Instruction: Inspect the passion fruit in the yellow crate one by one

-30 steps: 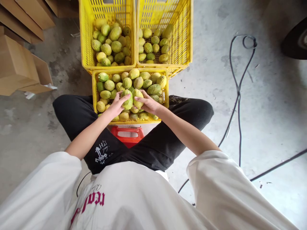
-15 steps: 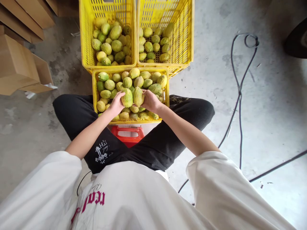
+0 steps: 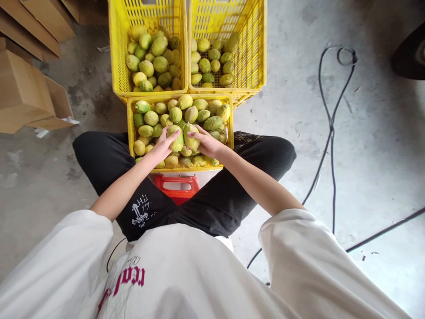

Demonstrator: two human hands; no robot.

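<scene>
The left hand (image 3: 163, 145) grips a green-yellow fruit (image 3: 177, 142); the right hand (image 3: 207, 143) grips another fruit (image 3: 191, 143), just beside the first. Below is a yellow crate (image 3: 181, 169).

Left hand (image 3: 162, 146) with thumb back across left fruit (image 3: 177, 143), right hand (image 3: 209, 143) likewise across right fruit (image 3: 191, 142)

Floor (image 3: 282, 110): grey concrete, with darker stains and small scattered debris. Upper left, we see brown cardboard (image 3: 40, 22) and an open carton (image 3: 26, 91). Right side: we record a looped black cable (image 3: 331, 128) on the floor; a dark rounded object (image 3: 413, 55), cut off by the edge, unidentified. Light brightest lower right.
</scene>
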